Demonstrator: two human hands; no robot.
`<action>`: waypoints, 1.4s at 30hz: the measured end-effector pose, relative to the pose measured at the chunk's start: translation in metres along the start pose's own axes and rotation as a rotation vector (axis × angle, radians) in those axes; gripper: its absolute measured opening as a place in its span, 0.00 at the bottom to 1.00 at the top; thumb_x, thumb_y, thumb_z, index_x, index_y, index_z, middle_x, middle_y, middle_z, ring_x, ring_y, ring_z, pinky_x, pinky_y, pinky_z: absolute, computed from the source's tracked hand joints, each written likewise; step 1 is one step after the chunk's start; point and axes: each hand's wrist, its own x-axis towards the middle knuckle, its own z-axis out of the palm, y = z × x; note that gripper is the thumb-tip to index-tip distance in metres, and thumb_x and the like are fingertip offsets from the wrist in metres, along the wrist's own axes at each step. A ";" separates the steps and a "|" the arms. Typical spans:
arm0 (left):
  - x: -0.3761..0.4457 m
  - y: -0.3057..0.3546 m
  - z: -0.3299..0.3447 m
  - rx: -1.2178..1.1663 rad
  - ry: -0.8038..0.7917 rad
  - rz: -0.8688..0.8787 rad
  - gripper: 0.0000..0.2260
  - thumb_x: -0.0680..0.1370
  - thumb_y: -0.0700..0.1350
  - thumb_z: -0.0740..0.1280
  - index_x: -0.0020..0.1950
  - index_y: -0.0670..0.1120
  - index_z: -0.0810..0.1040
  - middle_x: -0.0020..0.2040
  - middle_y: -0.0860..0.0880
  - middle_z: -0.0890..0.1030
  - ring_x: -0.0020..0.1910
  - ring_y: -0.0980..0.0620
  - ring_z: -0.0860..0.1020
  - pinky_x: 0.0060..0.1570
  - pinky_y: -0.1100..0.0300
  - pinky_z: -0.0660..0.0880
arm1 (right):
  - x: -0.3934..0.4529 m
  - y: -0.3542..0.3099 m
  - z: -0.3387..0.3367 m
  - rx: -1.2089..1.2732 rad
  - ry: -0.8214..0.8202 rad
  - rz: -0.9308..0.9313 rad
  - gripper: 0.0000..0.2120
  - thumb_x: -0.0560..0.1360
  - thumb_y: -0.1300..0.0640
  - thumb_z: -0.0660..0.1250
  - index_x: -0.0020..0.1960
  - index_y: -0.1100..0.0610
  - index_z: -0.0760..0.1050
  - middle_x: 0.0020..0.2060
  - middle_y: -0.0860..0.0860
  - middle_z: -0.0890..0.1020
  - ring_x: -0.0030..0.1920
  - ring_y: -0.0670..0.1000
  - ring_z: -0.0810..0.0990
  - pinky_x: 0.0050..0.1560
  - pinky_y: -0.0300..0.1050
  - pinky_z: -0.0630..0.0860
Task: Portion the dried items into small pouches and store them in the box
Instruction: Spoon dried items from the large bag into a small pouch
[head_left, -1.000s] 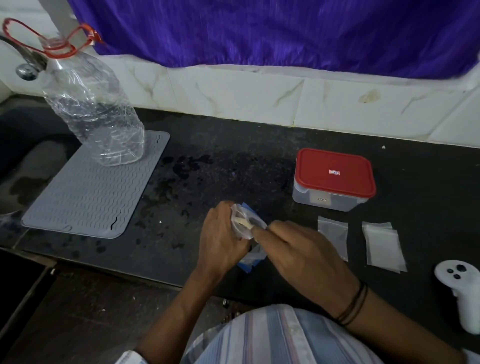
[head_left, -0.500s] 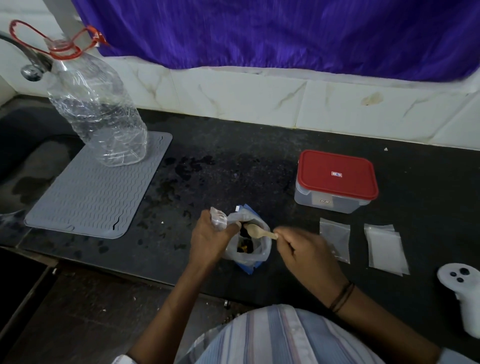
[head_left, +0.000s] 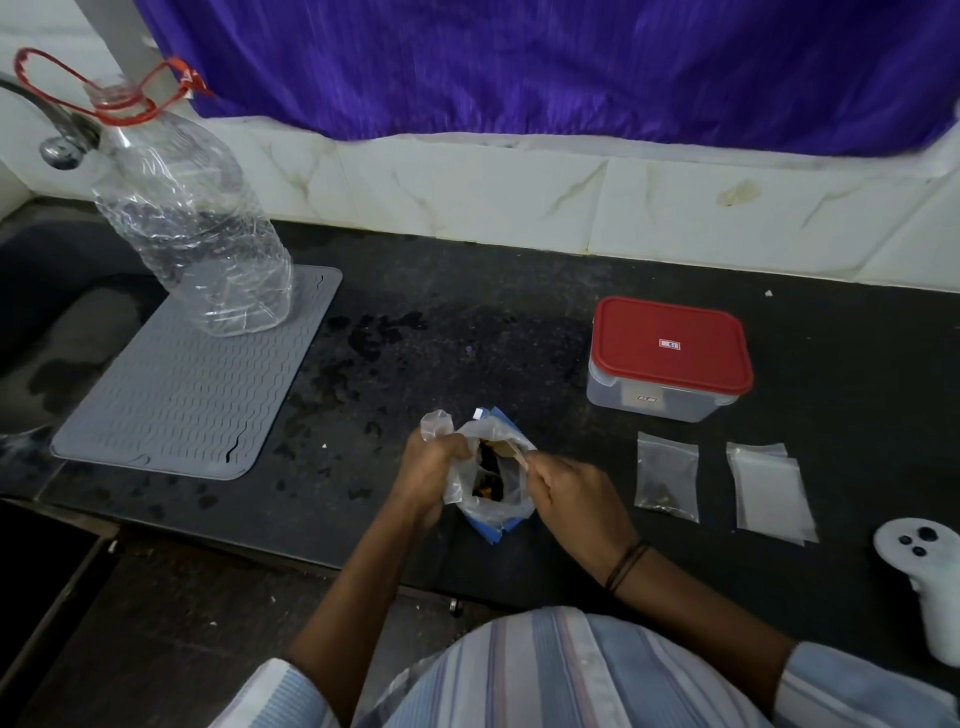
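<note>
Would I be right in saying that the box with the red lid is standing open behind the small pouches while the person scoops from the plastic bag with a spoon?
Not quite: the head view shows the box closed, its red lid seated on top. The rest holds: it stands behind the small pouches, while the left hand holds the plastic bag open and the right hand works the spoon in it.

Black stone counter (head_left: 519, 291), wet-looking patches; white marble-tile backsplash (head_left: 467, 192); purple curtain (head_left: 519, 62) above; sink (head_left: 62, 332) at left, possibly damp; dark floor (head_left: 156, 623).
</note>
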 end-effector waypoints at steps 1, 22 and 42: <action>0.001 -0.001 -0.001 -0.007 -0.011 0.004 0.12 0.63 0.40 0.66 0.45 0.43 0.71 0.46 0.41 0.75 0.47 0.42 0.78 0.48 0.44 0.77 | -0.001 0.000 0.001 0.036 -0.005 0.031 0.03 0.77 0.58 0.68 0.45 0.56 0.79 0.32 0.49 0.80 0.30 0.47 0.78 0.29 0.39 0.74; 0.010 -0.003 0.005 0.160 0.096 0.029 0.09 0.72 0.38 0.72 0.47 0.46 0.75 0.46 0.43 0.80 0.47 0.43 0.81 0.52 0.41 0.79 | -0.004 0.015 -0.007 0.855 -0.033 0.643 0.10 0.82 0.58 0.60 0.49 0.54 0.80 0.33 0.54 0.81 0.31 0.50 0.80 0.34 0.45 0.79; -0.022 0.008 0.005 0.649 0.242 0.694 0.16 0.70 0.42 0.77 0.44 0.50 0.69 0.39 0.52 0.74 0.40 0.56 0.74 0.38 0.71 0.70 | -0.015 -0.013 -0.102 1.067 0.061 0.648 0.09 0.80 0.61 0.62 0.49 0.59 0.81 0.30 0.55 0.78 0.28 0.52 0.75 0.26 0.42 0.73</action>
